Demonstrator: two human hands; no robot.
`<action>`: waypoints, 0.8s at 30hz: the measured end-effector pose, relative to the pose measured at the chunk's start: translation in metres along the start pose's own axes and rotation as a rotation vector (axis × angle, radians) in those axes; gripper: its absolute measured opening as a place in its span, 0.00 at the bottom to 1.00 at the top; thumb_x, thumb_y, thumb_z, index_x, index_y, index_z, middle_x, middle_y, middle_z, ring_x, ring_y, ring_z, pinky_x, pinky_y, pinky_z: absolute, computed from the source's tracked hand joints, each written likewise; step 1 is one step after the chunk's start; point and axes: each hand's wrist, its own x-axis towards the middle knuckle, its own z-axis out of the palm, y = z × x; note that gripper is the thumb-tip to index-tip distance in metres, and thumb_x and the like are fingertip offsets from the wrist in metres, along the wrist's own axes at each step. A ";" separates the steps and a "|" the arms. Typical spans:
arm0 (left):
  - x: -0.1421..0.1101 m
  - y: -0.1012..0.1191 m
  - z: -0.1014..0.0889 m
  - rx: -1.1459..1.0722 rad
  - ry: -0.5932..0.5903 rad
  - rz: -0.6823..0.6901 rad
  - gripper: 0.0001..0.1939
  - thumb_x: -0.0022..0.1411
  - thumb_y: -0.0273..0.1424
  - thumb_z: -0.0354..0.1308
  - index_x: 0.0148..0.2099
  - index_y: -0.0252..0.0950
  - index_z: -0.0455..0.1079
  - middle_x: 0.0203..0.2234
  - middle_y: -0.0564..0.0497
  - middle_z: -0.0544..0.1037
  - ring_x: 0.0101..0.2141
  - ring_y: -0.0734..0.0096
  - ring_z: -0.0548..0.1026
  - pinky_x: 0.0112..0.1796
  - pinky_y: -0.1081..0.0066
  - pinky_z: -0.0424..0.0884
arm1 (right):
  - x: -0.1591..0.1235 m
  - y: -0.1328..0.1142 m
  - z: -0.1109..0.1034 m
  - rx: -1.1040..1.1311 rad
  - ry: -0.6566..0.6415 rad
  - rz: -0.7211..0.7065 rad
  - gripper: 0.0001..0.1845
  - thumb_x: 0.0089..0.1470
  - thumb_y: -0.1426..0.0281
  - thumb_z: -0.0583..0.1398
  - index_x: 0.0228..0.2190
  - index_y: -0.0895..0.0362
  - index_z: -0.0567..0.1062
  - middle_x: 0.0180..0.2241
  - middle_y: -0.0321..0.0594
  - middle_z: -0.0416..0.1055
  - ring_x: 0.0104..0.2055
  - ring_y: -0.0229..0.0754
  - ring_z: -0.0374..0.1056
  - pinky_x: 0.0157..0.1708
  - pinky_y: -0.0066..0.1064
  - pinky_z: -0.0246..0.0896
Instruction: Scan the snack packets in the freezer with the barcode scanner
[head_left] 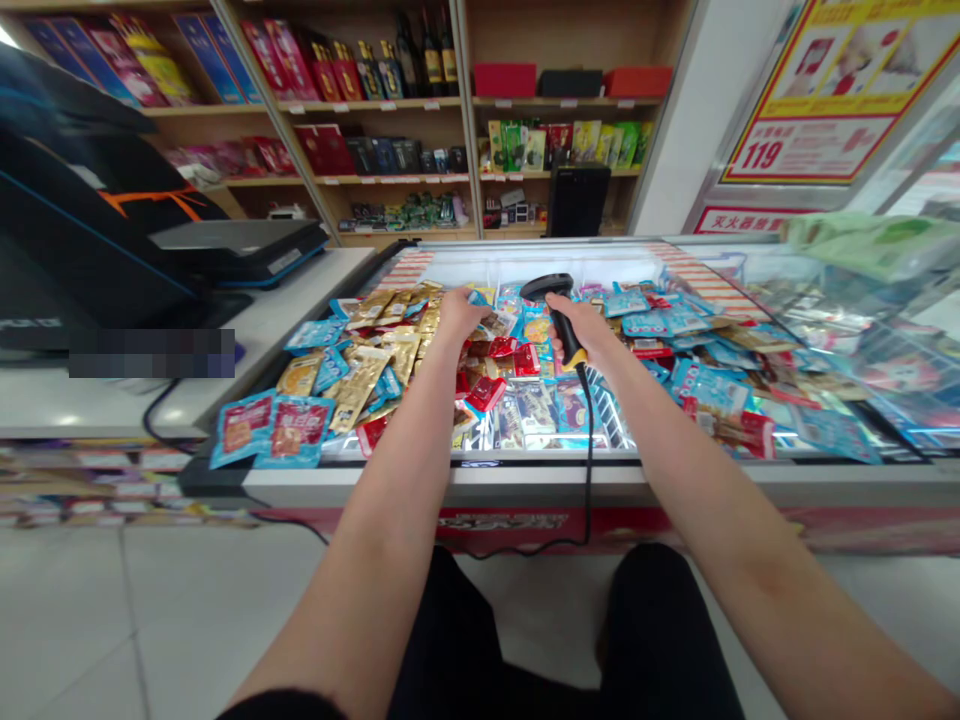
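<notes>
The right hand [581,328] clenches a scanner [546,287]; the left hand [459,314] lies on packets [390,345] in a freezer [480,478], its grasp unclear.

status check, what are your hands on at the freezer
Right hand gripping black-and-yellow barcode scanner. Left hand on foil snack packets in chest freezer. Scanner cord hangs over freezer front.
</notes>
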 end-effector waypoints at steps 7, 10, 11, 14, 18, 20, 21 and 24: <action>0.000 0.007 0.011 -0.404 0.107 -0.042 0.12 0.43 0.21 0.57 0.33 0.38 0.67 0.21 0.59 0.69 0.25 0.76 0.69 0.29 0.77 0.65 | -0.008 -0.007 0.001 0.057 0.008 -0.009 0.16 0.60 0.57 0.60 0.29 0.55 0.66 0.15 0.33 0.66 0.12 0.34 0.59 0.10 0.24 0.57; -0.003 0.011 0.014 -0.446 0.095 -0.004 0.14 0.43 0.21 0.56 0.34 0.39 0.66 0.23 0.58 0.70 0.26 0.76 0.70 0.30 0.77 0.66 | -0.008 -0.008 -0.001 0.059 0.012 -0.011 0.17 0.59 0.56 0.61 0.29 0.55 0.66 0.16 0.34 0.66 0.12 0.34 0.60 0.10 0.25 0.56; -0.003 0.012 0.015 -0.454 0.095 0.007 0.14 0.43 0.21 0.57 0.34 0.39 0.65 0.23 0.58 0.71 0.26 0.76 0.70 0.31 0.77 0.66 | -0.008 -0.008 -0.001 0.057 0.011 -0.014 0.17 0.59 0.55 0.61 0.29 0.55 0.67 0.16 0.34 0.66 0.12 0.34 0.60 0.09 0.25 0.56; -0.006 0.014 0.016 -0.469 0.097 0.007 0.14 0.44 0.23 0.59 0.35 0.40 0.64 0.23 0.58 0.70 0.27 0.75 0.71 0.30 0.76 0.66 | -0.008 -0.007 -0.002 0.056 -0.010 -0.020 0.17 0.59 0.56 0.60 0.28 0.55 0.66 0.15 0.33 0.66 0.12 0.34 0.59 0.09 0.24 0.56; -0.008 0.017 0.014 -0.492 0.096 -0.004 0.14 0.44 0.25 0.59 0.35 0.40 0.63 0.22 0.59 0.70 0.27 0.75 0.72 0.30 0.77 0.66 | -0.008 -0.006 -0.003 0.051 -0.040 -0.017 0.16 0.60 0.57 0.59 0.28 0.55 0.66 0.15 0.33 0.66 0.12 0.34 0.60 0.09 0.24 0.56; -0.009 0.018 0.014 -0.498 0.094 -0.004 0.14 0.44 0.24 0.59 0.35 0.40 0.63 0.22 0.59 0.70 0.26 0.76 0.72 0.30 0.77 0.66 | -0.008 -0.006 -0.004 0.045 -0.042 -0.008 0.16 0.61 0.57 0.58 0.28 0.55 0.66 0.16 0.33 0.66 0.12 0.34 0.60 0.09 0.25 0.56; -0.009 0.017 0.014 -0.500 0.093 -0.002 0.14 0.44 0.24 0.59 0.36 0.40 0.63 0.22 0.59 0.70 0.26 0.76 0.72 0.30 0.77 0.66 | -0.008 -0.006 -0.004 0.043 -0.044 -0.005 0.16 0.61 0.58 0.58 0.28 0.55 0.66 0.16 0.33 0.66 0.12 0.34 0.60 0.09 0.25 0.56; -0.008 0.016 0.015 -0.499 0.091 0.007 0.14 0.44 0.23 0.58 0.36 0.40 0.63 0.22 0.59 0.70 0.26 0.76 0.73 0.30 0.77 0.67 | -0.009 -0.007 -0.004 0.042 -0.052 -0.008 0.15 0.61 0.58 0.58 0.28 0.55 0.67 0.16 0.33 0.66 0.12 0.34 0.60 0.10 0.25 0.56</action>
